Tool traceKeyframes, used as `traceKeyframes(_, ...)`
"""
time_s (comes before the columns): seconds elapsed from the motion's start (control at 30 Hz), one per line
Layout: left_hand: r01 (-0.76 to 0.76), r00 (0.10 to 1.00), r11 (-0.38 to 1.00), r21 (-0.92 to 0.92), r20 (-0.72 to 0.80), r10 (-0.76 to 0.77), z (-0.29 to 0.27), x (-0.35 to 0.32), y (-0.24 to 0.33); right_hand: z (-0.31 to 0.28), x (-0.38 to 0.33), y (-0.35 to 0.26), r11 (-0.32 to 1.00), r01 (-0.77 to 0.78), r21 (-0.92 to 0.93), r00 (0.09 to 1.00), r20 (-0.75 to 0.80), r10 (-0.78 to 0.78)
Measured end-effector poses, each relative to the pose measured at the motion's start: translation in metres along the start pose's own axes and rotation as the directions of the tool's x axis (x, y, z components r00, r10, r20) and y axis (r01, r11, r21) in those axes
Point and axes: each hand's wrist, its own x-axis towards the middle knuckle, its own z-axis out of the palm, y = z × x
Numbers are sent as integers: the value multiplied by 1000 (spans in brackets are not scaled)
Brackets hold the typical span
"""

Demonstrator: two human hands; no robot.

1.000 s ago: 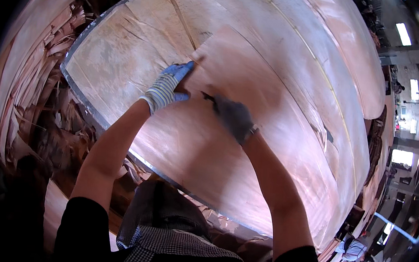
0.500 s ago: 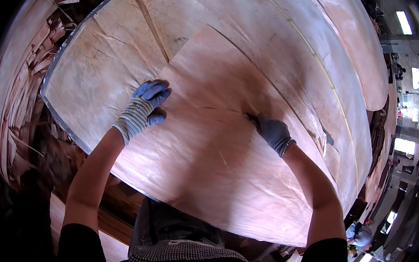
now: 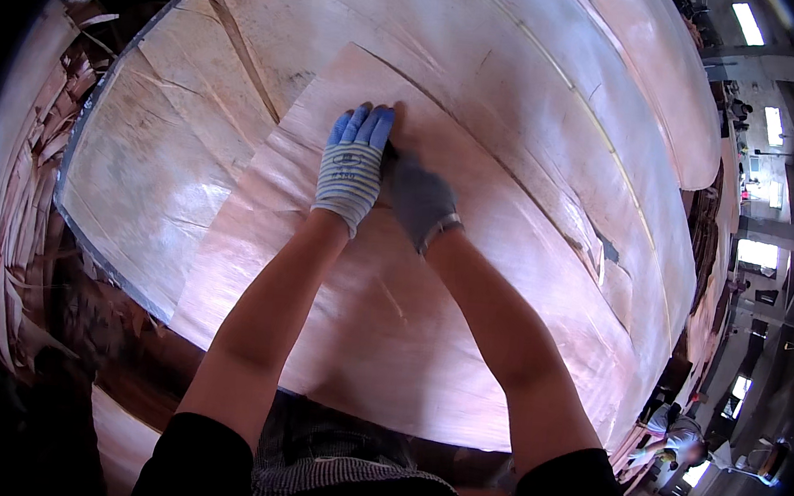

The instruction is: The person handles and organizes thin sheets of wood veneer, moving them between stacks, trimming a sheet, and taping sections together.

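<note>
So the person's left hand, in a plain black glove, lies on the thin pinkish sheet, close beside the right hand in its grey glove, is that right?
Not quite: the head view shows the left hand in a pale striped glove with blue fingers, not plain black. It does lie on the thin pinkish sheet, close beside the right hand in its grey glove.

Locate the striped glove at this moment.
In the head view, the striped glove is on the left hand, slightly left of centre, over the pinkish veneer sheet and just left of the grey-gloved right hand.
</note>
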Motion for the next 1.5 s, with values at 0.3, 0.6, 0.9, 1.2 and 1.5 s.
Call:
traceKeyframes(0.3, 64, 998, 997, -36, -1, -65, -10, 0, -8, -13, -106, 29, 984, -30, 178, 997, -70, 43)
traceKeyframes(0.6, -51, 991, 992, 120, 131, 35, -2, 5, 2, -24, 9, 70, 984, 120, 130, 992, -43, -115)
traceKeyframes(0.9, -108, 856, 889, 445, 496, -145, 13, 26, 131, 53, -225, 353, 975, 162, 152, 963, -239, -123)
traceKeyframes(1.2, -363, 892, 836, 412, 414, 183, 178, -50, 311, 68, -353, 409, 996, -3, 89, 990, -140, 15)
traceKeyframes(1.5, 538, 813, 803, -257, 411, -413, 167, -47, 324, 172, -736, 444, 580, -732, 357, 681, 388, 621)
